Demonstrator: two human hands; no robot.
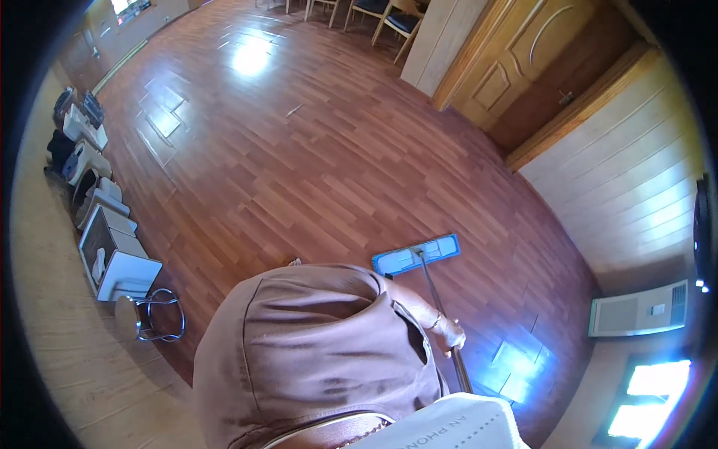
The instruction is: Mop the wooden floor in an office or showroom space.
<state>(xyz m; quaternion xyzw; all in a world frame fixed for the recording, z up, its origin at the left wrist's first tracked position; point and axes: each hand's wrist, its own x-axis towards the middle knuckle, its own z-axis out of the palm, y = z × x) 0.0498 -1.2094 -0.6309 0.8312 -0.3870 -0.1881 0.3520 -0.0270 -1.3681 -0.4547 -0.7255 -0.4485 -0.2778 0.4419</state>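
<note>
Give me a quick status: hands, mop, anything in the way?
Right hand in a closed grip on mop handle. Left hand out of view. Blue mop head flat on wood floor; nothing before it.

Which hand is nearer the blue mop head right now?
Right. The right hand grips the mop handle just behind the blue mop head. The left hand is out of view, so its position cannot be told.

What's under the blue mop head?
The mop head lies flat on the wooden floor. The boards show all around it, but the patch right beneath is covered. One hand grips the handle.
</note>
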